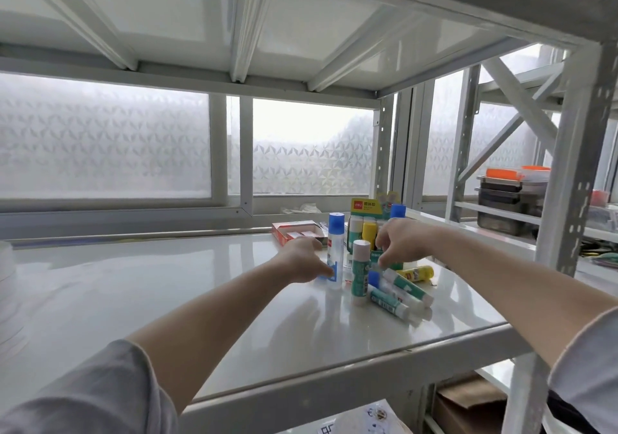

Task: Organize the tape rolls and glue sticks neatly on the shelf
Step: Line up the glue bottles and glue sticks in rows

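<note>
White shelf (167,283), left hand (301,263) gripping blue-capped glue bottle (335,249) (upright), right hand (401,243) fingers curled over glue sticks (398,291), grip unclear.

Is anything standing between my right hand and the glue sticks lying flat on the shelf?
Nothing visible: the right hand hangs just above the lying glue sticks. The upright green glue stick stands beside, left of them.

hands (351,253) among shelf's glue sticks (398,291)

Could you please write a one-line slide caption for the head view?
Both hands, left hand and right hand, reach into a cluster of glue sticks on a white shelf.
</note>
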`<action>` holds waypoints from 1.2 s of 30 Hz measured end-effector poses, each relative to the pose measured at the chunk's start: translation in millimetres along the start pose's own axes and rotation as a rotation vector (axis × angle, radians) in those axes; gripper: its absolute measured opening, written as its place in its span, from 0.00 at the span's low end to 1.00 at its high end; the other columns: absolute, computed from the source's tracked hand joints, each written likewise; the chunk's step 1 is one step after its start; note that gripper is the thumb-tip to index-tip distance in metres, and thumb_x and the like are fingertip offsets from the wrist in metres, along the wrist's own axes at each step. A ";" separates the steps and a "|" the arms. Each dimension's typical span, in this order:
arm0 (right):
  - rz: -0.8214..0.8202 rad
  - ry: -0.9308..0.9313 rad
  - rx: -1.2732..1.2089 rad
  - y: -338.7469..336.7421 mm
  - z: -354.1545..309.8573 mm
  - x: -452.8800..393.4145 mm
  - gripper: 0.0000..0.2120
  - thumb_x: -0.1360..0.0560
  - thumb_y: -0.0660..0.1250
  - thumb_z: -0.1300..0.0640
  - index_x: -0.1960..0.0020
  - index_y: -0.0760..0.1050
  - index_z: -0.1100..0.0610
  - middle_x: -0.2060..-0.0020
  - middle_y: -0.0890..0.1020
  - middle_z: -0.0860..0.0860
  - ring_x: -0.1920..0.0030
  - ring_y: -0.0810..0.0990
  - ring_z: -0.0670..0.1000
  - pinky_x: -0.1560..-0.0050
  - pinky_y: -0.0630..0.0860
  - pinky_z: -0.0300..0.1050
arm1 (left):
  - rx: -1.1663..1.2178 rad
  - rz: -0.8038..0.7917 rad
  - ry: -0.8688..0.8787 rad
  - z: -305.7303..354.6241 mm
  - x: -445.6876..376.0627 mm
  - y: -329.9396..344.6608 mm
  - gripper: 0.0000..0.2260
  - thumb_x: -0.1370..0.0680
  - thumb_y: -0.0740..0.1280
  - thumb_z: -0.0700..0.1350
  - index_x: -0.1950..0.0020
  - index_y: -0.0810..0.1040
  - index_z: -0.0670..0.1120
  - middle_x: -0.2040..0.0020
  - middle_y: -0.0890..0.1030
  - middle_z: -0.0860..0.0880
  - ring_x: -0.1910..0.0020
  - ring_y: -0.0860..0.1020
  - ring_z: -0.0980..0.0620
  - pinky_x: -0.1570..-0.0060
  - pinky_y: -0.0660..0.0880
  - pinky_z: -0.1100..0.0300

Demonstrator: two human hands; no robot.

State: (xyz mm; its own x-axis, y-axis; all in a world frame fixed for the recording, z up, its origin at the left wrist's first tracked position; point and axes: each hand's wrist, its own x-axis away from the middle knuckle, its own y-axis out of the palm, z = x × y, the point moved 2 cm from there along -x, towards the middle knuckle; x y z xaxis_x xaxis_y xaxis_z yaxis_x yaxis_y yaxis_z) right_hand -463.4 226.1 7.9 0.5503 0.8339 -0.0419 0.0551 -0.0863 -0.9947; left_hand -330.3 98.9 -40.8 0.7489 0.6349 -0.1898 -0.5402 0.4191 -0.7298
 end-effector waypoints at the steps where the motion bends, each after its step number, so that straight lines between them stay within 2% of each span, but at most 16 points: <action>1: 0.011 -0.019 -0.026 2.2 -1.3 -4.2 0.09 0.28 0.71 0.54 0.49 0.78 0.56 0.54 0.80 0.50 0.53 0.79 0.49 0.54 0.77 0.41 | 0.018 0.007 0.010 1.7 -1.6 2.7 0.27 0.31 0.75 0.45 0.34 0.72 0.42 0.42 0.78 0.43 0.44 0.78 0.46 0.46 0.77 0.55; 3: 0.004 -0.045 -0.068 10.8 -3.3 -11.1 0.05 0.28 0.72 0.56 0.54 0.78 0.53 0.61 0.78 0.47 0.58 0.77 0.46 0.59 0.73 0.38 | 0.050 0.014 0.027 4.5 -5.1 7.2 0.27 0.31 0.75 0.45 0.35 0.72 0.42 0.43 0.79 0.43 0.44 0.77 0.45 0.45 0.77 0.54; 5: -0.005 -0.057 -0.080 19.7 -4.3 -16.2 0.09 0.29 0.73 0.57 0.50 0.79 0.55 0.62 0.77 0.46 0.58 0.77 0.47 0.57 0.75 0.39 | 0.072 0.007 0.026 5.1 -10.5 11.3 0.26 0.30 0.75 0.46 0.35 0.72 0.43 0.43 0.79 0.44 0.45 0.78 0.46 0.46 0.78 0.54; 9: -0.033 -0.051 -0.093 30.4 -1.7 -24.1 0.14 0.30 0.74 0.56 0.45 0.79 0.57 0.55 0.81 0.51 0.54 0.79 0.50 0.53 0.77 0.40 | 0.065 0.000 0.040 3.8 -19.3 17.4 0.25 0.29 0.74 0.48 0.35 0.72 0.45 0.44 0.79 0.45 0.47 0.78 0.47 0.48 0.78 0.54; 15: -0.069 -0.045 -0.083 37.5 3.2 -29.7 0.16 0.30 0.74 0.56 0.43 0.78 0.58 0.50 0.82 0.53 0.51 0.80 0.51 0.54 0.77 0.38 | 0.108 0.050 0.095 0.2 -23.7 21.9 0.20 0.26 0.71 0.46 0.36 0.74 0.40 0.46 0.80 0.43 0.54 0.77 0.49 0.56 0.75 0.61; 18: -0.076 -0.046 -0.056 41.4 3.8 -32.1 0.16 0.28 0.72 0.56 0.43 0.77 0.58 0.50 0.82 0.53 0.50 0.80 0.52 0.50 0.78 0.41 | 0.118 0.055 0.088 -3.8 -23.0 19.2 0.19 0.26 0.71 0.46 0.38 0.75 0.40 0.46 0.80 0.43 0.51 0.78 0.47 0.52 0.78 0.58; 20: -0.074 -0.065 -0.028 41.0 3.7 -31.0 0.13 0.27 0.71 0.56 0.43 0.76 0.57 0.50 0.81 0.53 0.51 0.79 0.52 0.51 0.77 0.41 | 0.144 0.056 0.082 -7.9 -22.3 13.7 0.18 0.27 0.72 0.45 0.40 0.75 0.39 0.47 0.80 0.42 0.50 0.79 0.45 0.48 0.79 0.52; 23: 0.005 -0.125 -0.008 26.8 4.4 -31.0 0.04 0.26 0.69 0.55 0.53 0.75 0.51 0.56 0.79 0.51 0.55 0.77 0.50 0.54 0.75 0.41 | 0.160 0.076 0.077 -15.3 -19.2 -3.2 0.17 0.27 0.72 0.44 0.40 0.77 0.38 0.48 0.81 0.41 0.52 0.80 0.44 0.47 0.79 0.49; 24: 0.042 -0.147 -0.020 18.0 3.8 -30.9 0.04 0.26 0.69 0.55 0.56 0.74 0.50 0.58 0.78 0.49 0.57 0.76 0.49 0.55 0.74 0.40 | 0.155 0.088 0.073 -17.7 -17.2 -11.2 0.18 0.27 0.72 0.44 0.40 0.77 0.39 0.49 0.81 0.41 0.53 0.80 0.44 0.47 0.79 0.49; 27: 0.117 -0.202 -0.179 -13.9 -3.8 -28.2 0.06 0.26 0.70 0.56 0.51 0.75 0.54 0.57 0.79 0.51 0.56 0.78 0.50 0.53 0.78 0.43 | 0.178 0.136 0.066 -24.5 -6.6 -41.6 0.18 0.27 0.72 0.43 0.40 0.77 0.39 0.54 0.81 0.43 0.54 0.81 0.43 0.48 0.79 0.47; 29: 0.105 -0.226 -0.324 -34.7 -15.6 -22.7 0.09 0.27 0.70 0.60 0.48 0.75 0.59 0.55 0.81 0.54 0.59 0.80 0.49 0.56 0.80 0.42 | 0.212 0.164 0.058 -29.3 5.7 -65.9 0.17 0.27 0.72 0.42 0.40 0.76 0.38 0.58 0.79 0.44 0.57 0.79 0.46 0.49 0.79 0.49; 32: 0.170 -0.286 -0.369 -60.9 -44.8 -13.0 0.10 0.25 0.69 0.59 0.47 0.75 0.62 0.57 0.82 0.56 0.64 0.80 0.46 0.63 0.79 0.40 | 0.252 0.220 0.020 -40.5 31.0 -106.2 0.21 0.28 0.73 0.40 0.38 0.74 0.38 0.59 0.78 0.46 0.56 0.79 0.48 0.55 0.80 0.56; 36: 0.207 -0.403 -0.472 -75.3 -105.2 0.0 0.10 0.23 0.65 0.59 0.46 0.75 0.64 0.60 0.81 0.54 0.64 0.79 0.47 0.63 0.77 0.39 | 0.190 0.289 -0.054 -63.6 70.9 -155.1 0.20 0.30 0.75 0.42 0.40 0.77 0.39 0.56 0.80 0.45 0.57 0.80 0.48 0.65 0.80 0.64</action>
State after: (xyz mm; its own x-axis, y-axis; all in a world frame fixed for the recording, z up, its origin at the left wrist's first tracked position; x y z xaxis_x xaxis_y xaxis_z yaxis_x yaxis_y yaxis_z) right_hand -379.9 175.3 92.6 0.2384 0.9056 -0.3509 0.3920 -0.4203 -0.8183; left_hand -169.0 37.7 17.1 0.5361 0.7760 -0.3324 -0.7925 0.3270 -0.5148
